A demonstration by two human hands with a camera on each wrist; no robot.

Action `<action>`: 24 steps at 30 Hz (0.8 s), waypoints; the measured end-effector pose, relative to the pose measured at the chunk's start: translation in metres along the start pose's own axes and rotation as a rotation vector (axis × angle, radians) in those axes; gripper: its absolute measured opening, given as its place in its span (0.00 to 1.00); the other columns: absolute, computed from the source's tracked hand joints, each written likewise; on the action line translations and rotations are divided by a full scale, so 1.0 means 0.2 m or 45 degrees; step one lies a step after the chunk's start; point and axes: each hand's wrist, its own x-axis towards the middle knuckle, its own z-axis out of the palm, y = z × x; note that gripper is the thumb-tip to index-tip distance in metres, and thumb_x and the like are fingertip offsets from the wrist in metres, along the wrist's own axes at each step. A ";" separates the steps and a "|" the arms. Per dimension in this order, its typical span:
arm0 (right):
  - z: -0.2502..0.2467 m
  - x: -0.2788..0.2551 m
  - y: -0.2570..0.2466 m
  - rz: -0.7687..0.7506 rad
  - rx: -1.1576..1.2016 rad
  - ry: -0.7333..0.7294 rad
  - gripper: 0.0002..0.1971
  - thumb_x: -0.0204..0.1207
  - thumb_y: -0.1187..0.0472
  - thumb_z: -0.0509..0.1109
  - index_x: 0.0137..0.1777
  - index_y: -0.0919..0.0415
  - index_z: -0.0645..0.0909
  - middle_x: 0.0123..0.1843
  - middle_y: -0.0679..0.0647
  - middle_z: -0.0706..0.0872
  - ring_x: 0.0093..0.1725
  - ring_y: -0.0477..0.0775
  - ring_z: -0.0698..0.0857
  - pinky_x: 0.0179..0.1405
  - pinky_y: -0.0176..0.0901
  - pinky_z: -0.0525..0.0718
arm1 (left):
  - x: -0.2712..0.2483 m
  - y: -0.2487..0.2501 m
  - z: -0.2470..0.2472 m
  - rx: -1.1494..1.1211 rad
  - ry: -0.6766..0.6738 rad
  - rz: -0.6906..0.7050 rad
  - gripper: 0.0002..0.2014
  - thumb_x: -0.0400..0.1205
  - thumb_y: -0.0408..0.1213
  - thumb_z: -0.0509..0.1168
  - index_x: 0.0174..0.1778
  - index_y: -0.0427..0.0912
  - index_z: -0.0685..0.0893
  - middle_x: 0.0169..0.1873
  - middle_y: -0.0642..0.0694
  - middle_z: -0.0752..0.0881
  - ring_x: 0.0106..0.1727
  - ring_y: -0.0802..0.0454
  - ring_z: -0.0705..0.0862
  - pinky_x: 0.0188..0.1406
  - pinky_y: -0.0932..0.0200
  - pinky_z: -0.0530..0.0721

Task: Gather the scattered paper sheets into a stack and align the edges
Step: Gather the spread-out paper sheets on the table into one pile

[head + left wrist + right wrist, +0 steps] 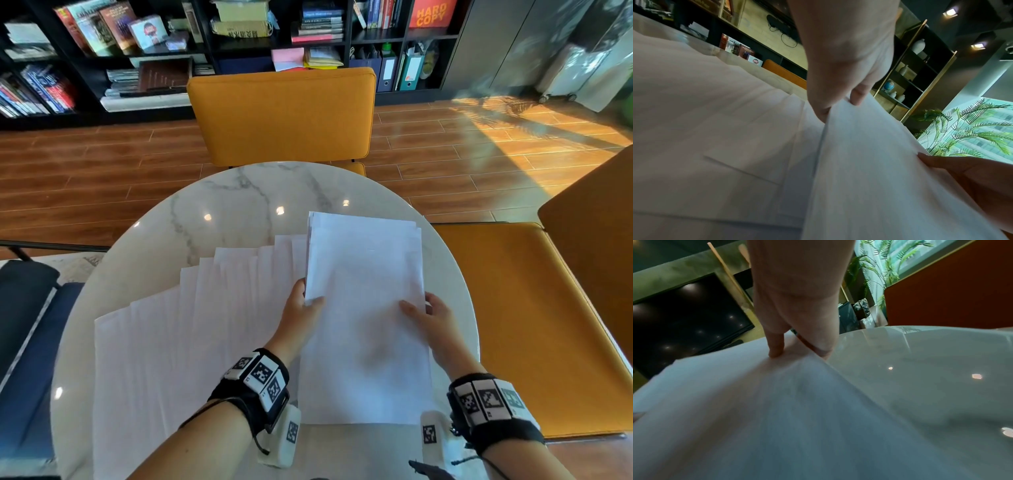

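From the head camera we see a round marble table (239,192) with bare top along its far rim and its right side. A gathered stack (366,308) of white sheets lies right of centre, its far edges slightly stepped, not yet flush. To its left, fanned sheets (191,325) spread in overlapping steps toward the near left rim. Our left hand (301,308) pinches the stack's left edge, thumb on top, fingers beneath. Our right hand (428,318) pinches the right edge the same way. An orange chair (281,116) stands beyond the table, and another orange chair (534,308) sits close at the right.

From the left wrist we see the left hand (840,81) pinching the stack (869,170) at its long edge, which is raised above the fanned sheets (715,129) beside it. The right hand (966,175) holds the opposite edge.

From the right wrist we see the right hand (797,313) with a thumb pressing on top of the stack (756,410) and fingers under its edge. Bare table (920,369) lies open to the right.
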 end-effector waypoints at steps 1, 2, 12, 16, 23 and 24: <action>0.00 -0.01 -0.01 0.003 0.022 0.000 0.18 0.75 0.63 0.72 0.63 0.65 0.76 0.51 0.62 0.88 0.44 0.62 0.88 0.47 0.57 0.88 | 0.00 -0.01 -0.01 0.029 -0.007 -0.018 0.17 0.80 0.31 0.60 0.65 0.46 0.75 0.55 0.45 0.87 0.53 0.46 0.87 0.52 0.50 0.87; 0.00 -0.02 -0.01 0.006 0.031 0.005 0.16 0.75 0.64 0.72 0.61 0.64 0.75 0.51 0.64 0.88 0.43 0.63 0.88 0.47 0.57 0.88 | 0.00 -0.02 -0.01 0.063 -0.007 -0.032 0.17 0.80 0.32 0.60 0.66 0.45 0.75 0.55 0.44 0.86 0.53 0.45 0.87 0.51 0.49 0.87; 0.07 0.11 0.03 -0.022 -0.471 0.144 0.24 0.72 0.56 0.72 0.67 0.63 0.77 0.60 0.63 0.87 0.55 0.67 0.86 0.57 0.65 0.85 | 0.09 -0.15 -0.27 0.387 0.446 -0.280 0.27 0.77 0.31 0.61 0.73 0.30 0.71 0.73 0.31 0.73 0.72 0.33 0.75 0.69 0.44 0.76; 0.12 0.12 0.00 -0.026 -0.628 0.172 0.29 0.69 0.58 0.75 0.70 0.64 0.74 0.64 0.66 0.81 0.58 0.69 0.83 0.59 0.64 0.84 | 0.11 -0.13 -0.27 0.389 0.410 -0.304 0.26 0.76 0.31 0.61 0.73 0.34 0.72 0.69 0.36 0.77 0.69 0.36 0.78 0.65 0.46 0.79; 0.21 0.09 -0.03 -0.011 -0.740 0.156 0.39 0.70 0.62 0.76 0.80 0.63 0.61 0.74 0.67 0.72 0.70 0.69 0.76 0.66 0.58 0.78 | 0.13 -0.13 -0.25 0.302 0.427 -0.256 0.21 0.79 0.27 0.58 0.69 0.35 0.71 0.65 0.38 0.79 0.59 0.41 0.81 0.54 0.52 0.81; 0.22 0.09 -0.04 -0.006 -0.744 0.147 0.39 0.71 0.62 0.75 0.80 0.63 0.61 0.74 0.67 0.72 0.70 0.69 0.77 0.66 0.57 0.78 | 0.13 -0.14 -0.25 0.283 0.435 -0.247 0.21 0.79 0.26 0.57 0.69 0.35 0.69 0.64 0.38 0.79 0.55 0.43 0.81 0.48 0.54 0.81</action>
